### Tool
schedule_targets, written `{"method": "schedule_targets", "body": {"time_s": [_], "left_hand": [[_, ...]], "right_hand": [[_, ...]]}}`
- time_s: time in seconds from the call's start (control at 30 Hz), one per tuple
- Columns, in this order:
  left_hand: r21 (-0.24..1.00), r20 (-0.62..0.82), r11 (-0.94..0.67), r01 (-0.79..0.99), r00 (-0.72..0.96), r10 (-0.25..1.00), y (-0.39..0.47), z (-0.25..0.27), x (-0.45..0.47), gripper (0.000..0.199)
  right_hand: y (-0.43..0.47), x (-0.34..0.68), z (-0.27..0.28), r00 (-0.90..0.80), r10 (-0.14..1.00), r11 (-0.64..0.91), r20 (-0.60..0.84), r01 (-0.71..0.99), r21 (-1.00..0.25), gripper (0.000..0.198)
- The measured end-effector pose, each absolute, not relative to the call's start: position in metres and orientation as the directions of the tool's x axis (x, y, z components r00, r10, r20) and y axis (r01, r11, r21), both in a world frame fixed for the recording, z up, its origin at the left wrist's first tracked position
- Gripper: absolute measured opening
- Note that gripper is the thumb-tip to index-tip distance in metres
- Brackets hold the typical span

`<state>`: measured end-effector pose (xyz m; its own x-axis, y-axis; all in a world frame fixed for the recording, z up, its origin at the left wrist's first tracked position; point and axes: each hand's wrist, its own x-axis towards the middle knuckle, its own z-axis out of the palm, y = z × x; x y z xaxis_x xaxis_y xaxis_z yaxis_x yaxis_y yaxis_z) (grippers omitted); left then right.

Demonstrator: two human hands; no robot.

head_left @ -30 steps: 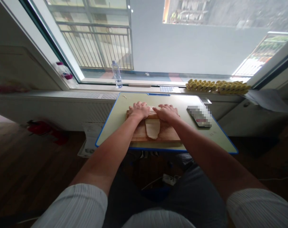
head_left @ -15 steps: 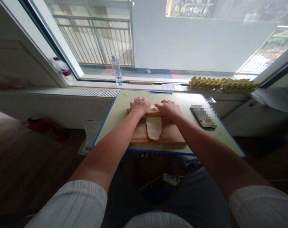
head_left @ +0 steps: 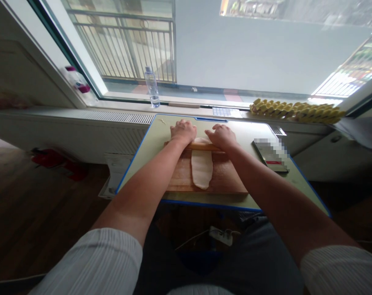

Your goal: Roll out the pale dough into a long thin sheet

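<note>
A wooden rolling pin (head_left: 203, 146) lies crosswise over a long, flat strip of pale dough (head_left: 202, 170). My left hand (head_left: 183, 130) grips the pin's left part from above, fingers curled over the far side. On its right part, my right hand (head_left: 222, 136) is closed in the same way, palm down. Most of the dough shows on the near side of the pin, and a small end of it shows beyond, between my hands. Beneath the dough is a wooden cutting board (head_left: 180, 174).
The board rests on a blue-edged table (head_left: 247, 127). A partly blurred dark-edged flat object (head_left: 270, 157) lies at the right. On the windowsill stand a clear bottle (head_left: 152, 88) and yellow egg cartons (head_left: 296, 111). A power strip (head_left: 221, 235) is below the table.
A longer stretch of dough now shows on the near side of the rolling pin. Both hands stay on the pin. The whole view has shifted slightly.
</note>
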<state>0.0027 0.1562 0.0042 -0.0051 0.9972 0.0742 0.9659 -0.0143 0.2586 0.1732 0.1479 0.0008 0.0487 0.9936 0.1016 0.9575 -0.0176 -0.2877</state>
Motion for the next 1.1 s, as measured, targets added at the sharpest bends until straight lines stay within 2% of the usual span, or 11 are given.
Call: {"method": "schedule_targets", "body": {"time_s": [0.3, 0.5, 1.1], "left_hand": [[0.212, 0.048, -0.015, 0.977, 0.005, 0.999, 0.174, 0.004, 0.004, 0.055], [0.233, 0.022, -0.005, 0.972, 0.000, 1.000, 0.184, 0.002, 0.004, 0.056], [0.262, 0.021, 0.016, 0.965, -0.022, 1.000, 0.198, -0.002, 0.005, 0.053]], "right_hand": [[0.168, 0.173, -0.001, 0.039, 0.998, -0.025, 0.053, 0.971, -0.239, 0.056], [0.179, 0.173, -0.001, 0.021, 0.998, -0.008, 0.060, 0.977, -0.211, 0.055], [0.199, 0.176, -0.007, 0.031, 0.996, -0.011, 0.087, 0.973, -0.231, 0.055]]}}
